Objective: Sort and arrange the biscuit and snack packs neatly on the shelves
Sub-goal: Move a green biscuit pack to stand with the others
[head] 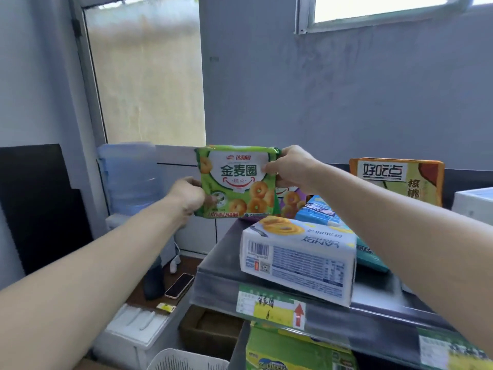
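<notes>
The person held a green biscuit pack [237, 182] up in the air with both hands. The pack stood upright, with its front facing the camera. It was above the far left end of the top shelf [221, 252] and did not touch it.

The left hand [188, 196] gripped the pack's lower left edge, with its fingers curled round that edge. The right hand [290, 166] pinched the top right corner, with the thumb on the front and the other fingers behind.

A purple pack [290, 198] peeked out just behind the green one. A white pack [298, 263] lay flat at the front of the shelf, and its near edge hung over the shelf's rim. A blue pack [317, 209] lay behind it. An orange pack [397, 180] stood upright at the back, well apart from the green pack.

A yellow and green price tag [272, 305] was stuck on the shelf's front strip. Another green pack [293, 351] sat on the shelf below.

A phone [179, 285] lay low down to the left, and a big water jug [128, 174] stood behind the left hand.
</notes>
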{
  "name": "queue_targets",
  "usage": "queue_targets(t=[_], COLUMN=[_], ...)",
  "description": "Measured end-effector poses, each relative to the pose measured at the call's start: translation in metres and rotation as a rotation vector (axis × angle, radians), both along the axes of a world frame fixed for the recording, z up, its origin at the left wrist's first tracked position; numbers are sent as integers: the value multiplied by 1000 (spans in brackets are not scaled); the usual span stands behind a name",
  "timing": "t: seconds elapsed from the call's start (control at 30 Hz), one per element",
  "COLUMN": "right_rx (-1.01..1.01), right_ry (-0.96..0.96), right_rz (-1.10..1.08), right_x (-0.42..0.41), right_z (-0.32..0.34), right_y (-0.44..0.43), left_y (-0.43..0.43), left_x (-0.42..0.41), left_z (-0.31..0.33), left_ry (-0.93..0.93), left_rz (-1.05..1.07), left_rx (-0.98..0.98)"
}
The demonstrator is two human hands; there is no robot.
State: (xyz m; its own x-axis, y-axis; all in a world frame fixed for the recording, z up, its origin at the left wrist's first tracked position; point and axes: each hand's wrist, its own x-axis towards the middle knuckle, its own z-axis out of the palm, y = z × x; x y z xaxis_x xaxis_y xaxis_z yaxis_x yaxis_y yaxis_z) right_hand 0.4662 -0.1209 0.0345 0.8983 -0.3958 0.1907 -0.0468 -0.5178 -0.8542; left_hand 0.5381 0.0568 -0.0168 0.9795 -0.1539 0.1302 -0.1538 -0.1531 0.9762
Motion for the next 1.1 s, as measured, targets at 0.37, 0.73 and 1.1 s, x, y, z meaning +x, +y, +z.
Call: queue_targets(t=[0.37, 0.73, 1.1], right_rx=[-155, -155, -207], right_ry=[201, 260, 176], right_rz=[-178, -263, -356], right_x=[-11, -27, -24], right_z=[-21, -14, -23], right_y=[-22, -38, -30], left_y=[-37, -62, -55], left_x=[12, 8, 6], left_z=[-27, -25, -25], left_ry=[157, 162, 99], left_rz=[-194, -279, -242], left_rx=[111, 115, 163])
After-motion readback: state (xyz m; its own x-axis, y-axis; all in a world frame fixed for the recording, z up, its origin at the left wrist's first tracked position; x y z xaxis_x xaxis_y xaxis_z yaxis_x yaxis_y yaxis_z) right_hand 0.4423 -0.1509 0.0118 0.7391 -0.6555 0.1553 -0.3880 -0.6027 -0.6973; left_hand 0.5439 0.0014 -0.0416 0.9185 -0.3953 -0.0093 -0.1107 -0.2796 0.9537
